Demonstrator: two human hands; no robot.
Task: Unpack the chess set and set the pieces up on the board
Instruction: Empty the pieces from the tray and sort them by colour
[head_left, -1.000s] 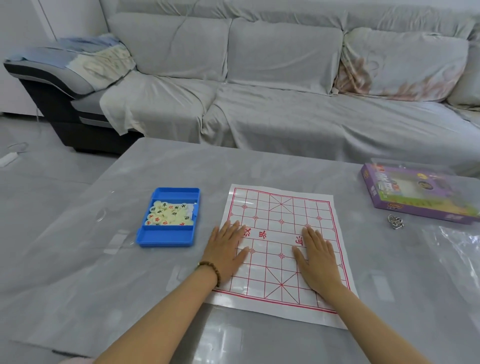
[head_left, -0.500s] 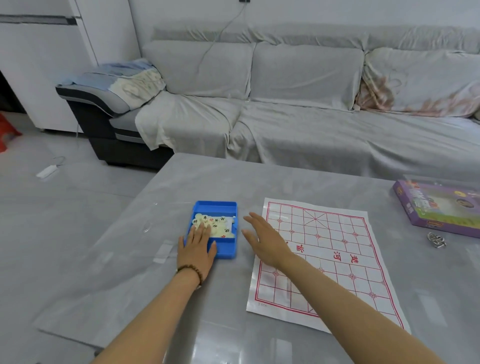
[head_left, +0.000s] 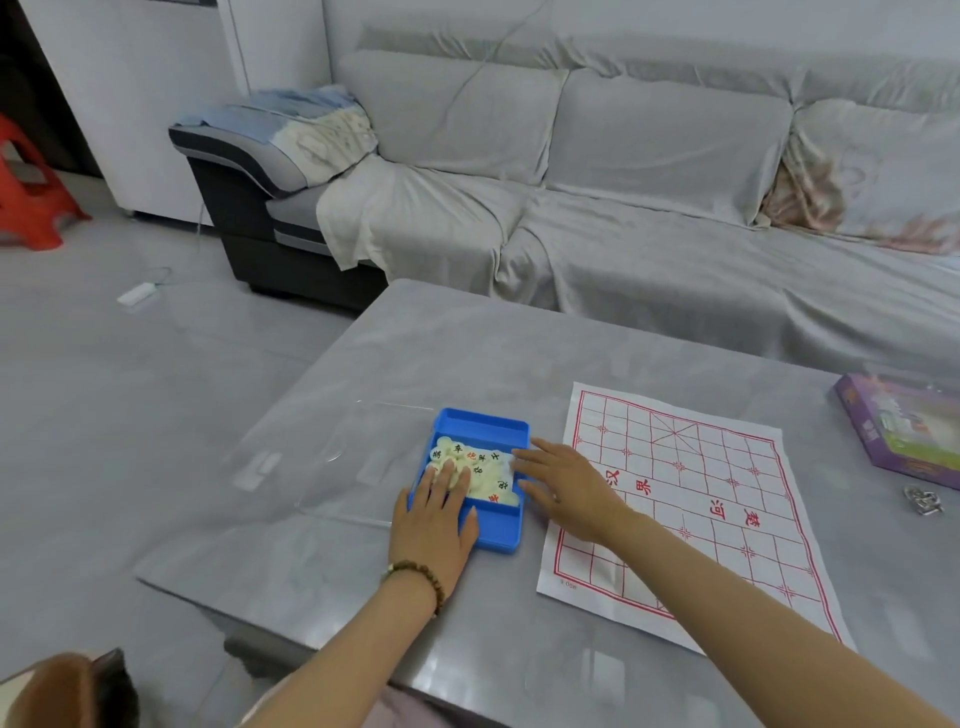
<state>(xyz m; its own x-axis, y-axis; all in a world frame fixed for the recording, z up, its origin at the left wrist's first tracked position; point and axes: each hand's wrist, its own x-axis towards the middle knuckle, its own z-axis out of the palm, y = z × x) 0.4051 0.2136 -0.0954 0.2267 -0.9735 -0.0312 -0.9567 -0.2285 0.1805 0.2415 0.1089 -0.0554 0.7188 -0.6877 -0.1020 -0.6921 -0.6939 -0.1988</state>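
Both hands are at the blue tray, which sits on the grey table just left of the paper board. The left hand lies flat over the tray's near left corner, its straight fingers spread and resting on top of the pieces, gripping none of them. A brown bead bracelet circles that wrist. The right hand reaches across the board's left edge with its fingers extended and loosely spread, their tips at the tray's right wall; it holds nothing.

The pieces are cream round discs marked with red or black characters, heaped together in the tray's middle compartment. None stands on the board. The board is a white sheet printed with a red grid and red characters across its central band, lying flat on the table with a few creases.

Near the table's right edge lies a purple box, and just in front of it a small metal object too small to identify. Beyond the table stands a sofa draped in grey cloth.
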